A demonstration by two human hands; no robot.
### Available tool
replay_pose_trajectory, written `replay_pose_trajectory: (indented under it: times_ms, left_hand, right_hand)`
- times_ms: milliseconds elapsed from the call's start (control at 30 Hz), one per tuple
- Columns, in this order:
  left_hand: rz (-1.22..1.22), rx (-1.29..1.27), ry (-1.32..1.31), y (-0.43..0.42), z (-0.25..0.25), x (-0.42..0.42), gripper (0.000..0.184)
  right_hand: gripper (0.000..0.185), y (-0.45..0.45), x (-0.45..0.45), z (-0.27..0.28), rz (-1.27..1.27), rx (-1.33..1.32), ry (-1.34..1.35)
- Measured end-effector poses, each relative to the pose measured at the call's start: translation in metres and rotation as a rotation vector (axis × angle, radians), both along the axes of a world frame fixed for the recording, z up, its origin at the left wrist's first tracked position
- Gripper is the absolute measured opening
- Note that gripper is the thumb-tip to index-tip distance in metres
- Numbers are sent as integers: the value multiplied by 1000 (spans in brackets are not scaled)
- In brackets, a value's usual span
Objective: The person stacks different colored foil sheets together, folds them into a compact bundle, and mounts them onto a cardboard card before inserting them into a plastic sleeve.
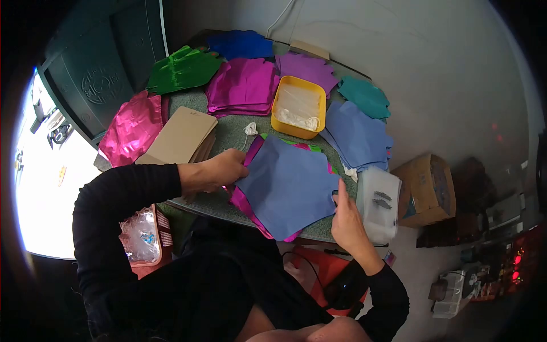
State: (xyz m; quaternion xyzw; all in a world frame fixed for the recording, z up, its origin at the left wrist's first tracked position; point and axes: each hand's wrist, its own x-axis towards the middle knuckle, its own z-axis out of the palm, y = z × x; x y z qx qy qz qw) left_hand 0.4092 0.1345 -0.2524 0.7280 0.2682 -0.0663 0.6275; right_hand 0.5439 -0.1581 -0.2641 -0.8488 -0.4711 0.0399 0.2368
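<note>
Left grip point(225, 168): closed on the stack point(290, 182)'s left edge
Right grip point(348, 223): closed on its right edge
Stack: blue-topped, at the bench point(229, 137)'s front edge
Tub point(296, 133): just beyond stack

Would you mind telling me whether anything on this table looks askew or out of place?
Yes, mildly: the held sheets are uneven, with magenta and green edges poking out past the blue top sheet. A small white bundle also lies loose beside the yellow tub. I see no spill.

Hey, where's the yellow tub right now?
In the head view, the yellow tub sits at upper centre, just right of the magenta stack and behind the held blue sheet.
</note>
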Motion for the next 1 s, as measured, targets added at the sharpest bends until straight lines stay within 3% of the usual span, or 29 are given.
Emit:
replay_pose_trajectory:
  times_ms: [133,233,300,333,400,433,500,633,700,1000]
  left_hand:
    - [24,-36,37,4,-9,6,19]
    - [-12,44,1,10,-10,8,20]
    - [-157,241,97,15,-3,8,31]
    - [-158,243,97,15,2,7,31]
    - [-426,995,41,16,15,2,47]
    - [-424,998,45,16,24,-1,47]
    - [-613,1280,30,16,37,-6,70]
    - [-796,1420,185,10,26,-15,85]
    - [-804,1647,22,10,2,-22,91]
    - [-748,1434,106,17,3,-16,83]
  right_hand:
    - [69,-6,13,3,-101,109,296]
    - [63,-10,30,9,-104,128,247]
    - [62,-14,46,13,-13,-79,-58]
    - [62,-13,51,17,-14,-77,-58]
    - [61,-8,60,25,76,-177,-347]
    - [61,-4,63,31,79,-173,-345]
    - [73,7,68,41,130,-368,-308]
    - [81,29,82,40,195,-471,-353]
    - [84,38,92,33,266,-507,-408]
    - [81,45,93,31,235,-458,-284]
